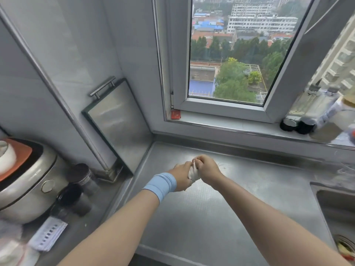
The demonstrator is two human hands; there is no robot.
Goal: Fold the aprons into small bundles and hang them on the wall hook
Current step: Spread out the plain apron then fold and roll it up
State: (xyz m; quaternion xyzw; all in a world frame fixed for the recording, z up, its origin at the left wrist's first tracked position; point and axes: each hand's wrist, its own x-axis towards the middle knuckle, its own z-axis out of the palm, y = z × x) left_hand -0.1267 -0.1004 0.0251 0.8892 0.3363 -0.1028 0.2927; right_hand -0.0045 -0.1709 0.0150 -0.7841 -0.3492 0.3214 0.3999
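Note:
A small, tightly rolled white apron bundle (193, 174) sits between both my hands above the steel counter (201, 217). My left hand (181, 175), with a blue wristband, grips its lower left side. My right hand (208, 168) closes over the top and right, pinching a thin white strap near the fingertips. Most of the bundle is hidden by my fingers. No wall hook shows in this view.
A steel board with a handle (117, 123) leans in the corner on the left. A rice cooker (25, 181) and dark jars (80, 177) stand at the left. Bottles (315, 114) line the window sill on the right. A sink (338, 212) lies at the right edge.

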